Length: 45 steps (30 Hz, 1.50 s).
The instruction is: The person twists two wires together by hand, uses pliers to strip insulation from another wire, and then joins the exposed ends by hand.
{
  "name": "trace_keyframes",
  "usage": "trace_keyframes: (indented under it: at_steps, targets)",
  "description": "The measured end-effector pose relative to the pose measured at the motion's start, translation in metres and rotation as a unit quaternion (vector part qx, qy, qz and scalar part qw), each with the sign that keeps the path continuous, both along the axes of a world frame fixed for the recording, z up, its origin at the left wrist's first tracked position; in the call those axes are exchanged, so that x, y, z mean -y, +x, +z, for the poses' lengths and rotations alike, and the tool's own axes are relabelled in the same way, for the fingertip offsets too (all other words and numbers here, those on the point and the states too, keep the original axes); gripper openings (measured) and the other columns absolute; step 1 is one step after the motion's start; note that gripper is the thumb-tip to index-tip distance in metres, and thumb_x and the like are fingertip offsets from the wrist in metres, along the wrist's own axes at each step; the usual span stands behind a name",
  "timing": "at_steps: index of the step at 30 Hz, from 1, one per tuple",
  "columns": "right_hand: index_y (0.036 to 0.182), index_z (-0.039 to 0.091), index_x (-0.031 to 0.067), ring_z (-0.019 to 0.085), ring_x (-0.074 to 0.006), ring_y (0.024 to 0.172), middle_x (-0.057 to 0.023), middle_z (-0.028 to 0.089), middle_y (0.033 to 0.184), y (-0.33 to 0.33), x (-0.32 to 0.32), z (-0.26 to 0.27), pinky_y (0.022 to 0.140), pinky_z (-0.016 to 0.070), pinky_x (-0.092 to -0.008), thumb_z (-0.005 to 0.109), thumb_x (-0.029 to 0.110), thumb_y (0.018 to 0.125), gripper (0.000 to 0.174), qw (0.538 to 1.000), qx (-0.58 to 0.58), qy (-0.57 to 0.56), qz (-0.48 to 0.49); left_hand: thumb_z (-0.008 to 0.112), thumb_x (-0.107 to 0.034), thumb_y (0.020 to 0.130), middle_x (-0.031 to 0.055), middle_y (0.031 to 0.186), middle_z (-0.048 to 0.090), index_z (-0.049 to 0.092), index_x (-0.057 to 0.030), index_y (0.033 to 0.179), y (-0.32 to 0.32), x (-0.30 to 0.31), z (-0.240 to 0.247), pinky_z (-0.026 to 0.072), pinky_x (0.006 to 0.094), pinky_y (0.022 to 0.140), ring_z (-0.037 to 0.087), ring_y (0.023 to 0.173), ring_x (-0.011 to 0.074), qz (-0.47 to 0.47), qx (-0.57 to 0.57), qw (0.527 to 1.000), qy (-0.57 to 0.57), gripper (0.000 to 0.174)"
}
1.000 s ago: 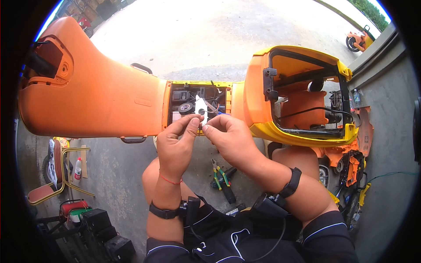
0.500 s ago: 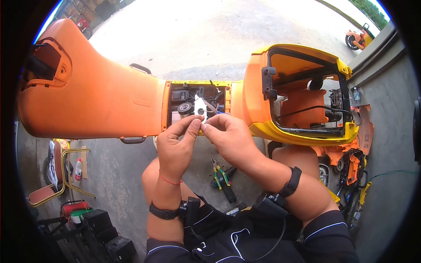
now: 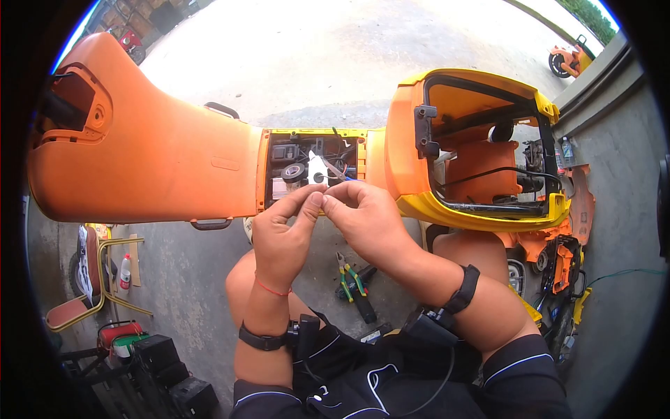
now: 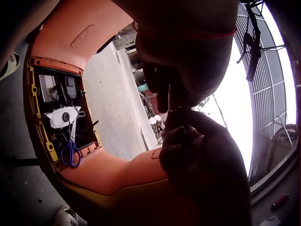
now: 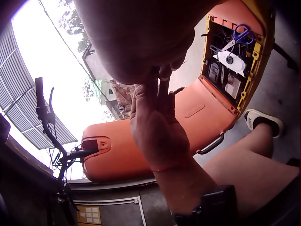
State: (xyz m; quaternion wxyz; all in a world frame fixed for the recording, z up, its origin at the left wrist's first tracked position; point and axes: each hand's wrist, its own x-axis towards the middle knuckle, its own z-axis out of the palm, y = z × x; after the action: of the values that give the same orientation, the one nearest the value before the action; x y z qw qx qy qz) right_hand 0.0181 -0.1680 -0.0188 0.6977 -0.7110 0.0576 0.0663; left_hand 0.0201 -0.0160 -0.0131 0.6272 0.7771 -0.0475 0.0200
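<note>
Both hands meet over the scooter's open compartment (image 3: 273,202). My left hand (image 3: 283,234), with a red string at its wrist, pinches thumb against index finger. My right hand (image 3: 373,223) does likewise, its tips touching the left ones; what lies between them is too small to make out. Just beyond the fingertips, in the head view, is a white piece (image 3: 317,165) with a dark round spot. A black tape roll (image 3: 293,172) is left of it. Scissors with blue handles (image 4: 71,153) lie across the compartment's edge, their blades over the white piece (image 4: 57,117).
The orange scooter body (image 3: 174,167) extends left; a yellow-edged open box frame (image 3: 488,222) stands right. Green-handled pliers (image 3: 347,276) lie on the floor below the hands. A chair (image 3: 68,311), a bottle (image 3: 125,271) and black blocks (image 3: 192,397) are at the left; loose parts at the right.
The joined fingertips have shifted slightly left in the head view, and the small part of the white piece between them is more covered. The pinching posture stays the same.
</note>
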Motion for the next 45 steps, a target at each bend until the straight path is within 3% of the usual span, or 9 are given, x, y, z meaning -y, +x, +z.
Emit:
trace_keyframes:
  at_steps: [15,17,21,23,25,30,32,35,45]
  targets:
    - [0.108,0.073,-0.0074,0.072,-0.0180,0.089,-0.0156,0.077,0.097,0.004,0.002,-0.005,0.079,0.0561,-0.0329,0.067,0.015,0.097,0.026,0.999,-0.028,0.022,-0.007,0.071,-0.016,0.100,0.0161,0.103,0.079,0.076,0.0010,0.117,-0.001,0.003,-0.001,0.0561,0.0299,0.086,0.074,0.096,0.0182,-0.024,0.037,0.997,0.063,0.025]
    - [0.108,0.073,-0.0077,0.072,-0.0177,0.088,-0.0153,0.077,0.097,0.005,0.003,-0.007,0.079,0.0561,-0.0327,0.066,0.014,0.097,0.026,0.999,-0.027,0.029,-0.009,0.068,-0.009,0.099,0.0195,0.107,0.078,0.074,0.0009,0.121,0.001,0.001,-0.002,0.0566,0.0335,0.088,0.076,0.100,0.0269,-0.051,0.068,0.991,0.105,0.025]
    - [0.111,0.073,-0.0078,0.070,-0.0147,0.087,-0.0123,0.076,0.098,0.008,0.008,-0.006,0.078,0.0554,-0.0307,0.065,0.012,0.098,0.026,0.997,-0.033,0.071,-0.009,0.060,0.001,0.101,0.0176,0.118,0.076,0.071,0.0011,0.129,0.003,-0.001,0.000,0.0537,0.0318,0.097,0.072,0.109,0.0219,-0.092,0.123,0.974,0.167,0.030]
    - [0.112,0.073,-0.0074,0.069,-0.0133,0.087,-0.0110,0.076,0.099,0.008,0.011,-0.002,0.078,0.0550,-0.0297,0.065,0.012,0.098,0.026,0.996,-0.036,0.087,-0.004,0.058,0.005,0.093,0.0223,0.123,0.072,0.069,0.0013,0.130,0.005,-0.002,-0.002,0.0531,0.0398,0.101,0.070,0.116,0.0363,-0.105,0.176,0.964,0.171,0.038]
    - [0.119,0.072,-0.0015,0.059,-0.0074,0.081,-0.0005,0.069,0.096,0.007,0.012,0.007,0.069,0.0485,-0.0240,0.066,0.017,0.101,0.027,0.990,-0.059,0.128,0.012,0.057,0.007,0.093,0.0227,0.127,0.071,0.068,0.0013,0.132,0.005,-0.004,0.000,0.0517,0.0399,0.103,0.068,0.120,0.0361,-0.109,0.177,0.964,0.167,0.041]
    - [0.122,0.072,0.0002,0.057,-0.0056,0.078,0.0007,0.069,0.096,0.007,0.011,0.010,0.066,0.0456,-0.0217,0.069,0.021,0.101,0.030,0.982,-0.046,0.181,0.022,0.050,0.014,0.090,0.0235,0.137,0.065,0.064,0.0007,0.139,0.006,-0.008,-0.001,0.0478,0.0398,0.110,0.063,0.129,0.0355,-0.118,0.190,0.964,0.146,0.052]
    - [0.122,0.072,0.0004,0.057,-0.0051,0.077,0.0010,0.069,0.096,0.007,0.010,0.009,0.065,0.0451,-0.0213,0.071,0.023,0.100,0.031,0.980,-0.040,0.191,0.026,0.043,0.012,0.100,0.0197,0.147,0.060,0.060,0.0002,0.143,0.006,-0.011,-0.002,0.0424,0.0373,0.116,0.056,0.139,0.0295,-0.133,0.161,0.967,0.147,0.048]
    - [0.122,0.072,0.0005,0.057,-0.0052,0.077,0.0016,0.069,0.094,0.008,0.009,0.007,0.065,0.0448,-0.0213,0.074,0.025,0.099,0.034,0.979,-0.042,0.196,0.029,0.042,0.019,0.086,0.0241,0.140,0.063,0.061,0.0008,0.142,0.006,-0.010,-0.001,0.0451,0.0389,0.113,0.060,0.132,0.0353,-0.123,0.177,0.967,0.133,0.062]
    - [0.116,0.074,0.0018,0.059,-0.0062,0.077,-0.0012,0.072,0.096,0.008,0.007,0.009,0.064,0.0450,-0.0218,0.075,0.023,0.098,0.028,0.985,-0.064,0.156,0.031,0.047,0.012,0.096,0.0167,0.141,0.065,0.061,-0.0004,0.142,-0.001,-0.010,0.001,0.0462,0.0362,0.111,0.061,0.131,0.0260,-0.086,0.137,0.986,0.048,0.050]
